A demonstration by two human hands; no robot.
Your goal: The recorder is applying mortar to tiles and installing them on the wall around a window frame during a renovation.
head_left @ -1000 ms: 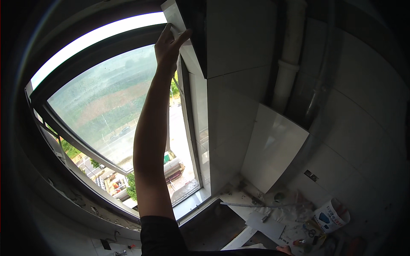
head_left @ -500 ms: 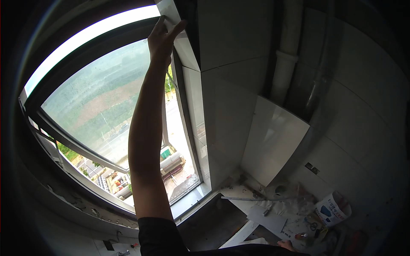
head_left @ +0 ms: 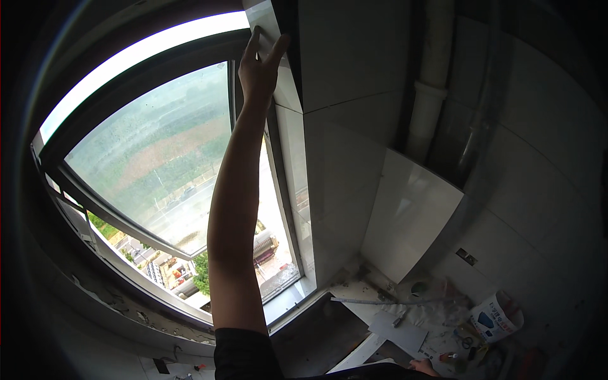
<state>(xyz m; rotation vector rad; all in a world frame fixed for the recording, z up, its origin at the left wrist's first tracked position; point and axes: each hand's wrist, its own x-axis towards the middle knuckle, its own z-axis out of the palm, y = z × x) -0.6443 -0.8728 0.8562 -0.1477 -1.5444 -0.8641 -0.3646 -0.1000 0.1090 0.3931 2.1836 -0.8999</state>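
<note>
My left hand (head_left: 259, 76) is raised at the top, on the narrow pale tile strip (head_left: 288, 85) along the window's right side. Its fingers and thumb are spread across the strip's width, with the back of the hand toward me. Beside it the tilted window sash (head_left: 152, 145) stands ajar in its dark frame. Only a small part of my right hand (head_left: 423, 366) shows at the lower edge, near a white board (head_left: 399, 329); its fingers are too hidden to read.
A loose tile panel (head_left: 411, 215) leans in the corner beneath a vertical pipe (head_left: 427, 107). Below lie a dark rectangular opening (head_left: 316, 339), plastic sheeting (head_left: 437, 310), scissors (head_left: 467, 342) and a white printed bucket (head_left: 497, 316). A socket box (head_left: 467, 256) sits in the right wall.
The whole view has shifted slightly, so the window, wall and left arm appear farther right and a little lower. My left hand stays spread at the tile strip.
</note>
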